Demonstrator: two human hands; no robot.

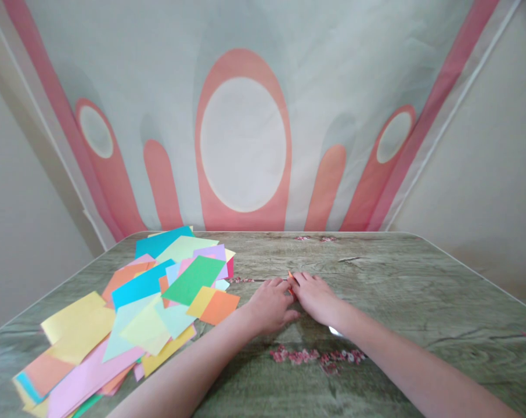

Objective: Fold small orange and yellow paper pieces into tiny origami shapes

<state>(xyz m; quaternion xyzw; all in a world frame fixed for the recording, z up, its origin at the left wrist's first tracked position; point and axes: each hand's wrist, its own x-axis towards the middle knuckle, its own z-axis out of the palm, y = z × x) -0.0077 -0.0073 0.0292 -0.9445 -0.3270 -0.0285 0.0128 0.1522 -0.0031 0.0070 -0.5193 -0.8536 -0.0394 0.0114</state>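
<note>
Pink arches and ovals on a pale printed backdrop (243, 145) rise at twelve o'clock, behind a wood-patterned table (402, 273). Loose coloured papers (145, 325) spread in an overlapping heap from eight to ten o'clock of the hands, the nearest sheets close to the left forearm. A white object (335, 331) shows partly under the right wrist (too hidden to name).

Between the two sets of fingertips, near the middle of the table, sits a small orange piece (290, 276), probably paper, mostly covered. The left hand (269, 305) is half open, fingers loosely curled and the thumb set apart, pointing to three o'clock. The right hand (315, 296) bends its fingers over the piece, its thumb unseen. Whether either hand pinches it or merely presses, I cannot tell.

For such fine handling, I would steady the piece flat with the left fingertips and press with the right, lightly first, then firmly once the edges line up. Both wrists are best low, clear of the heap.
</note>
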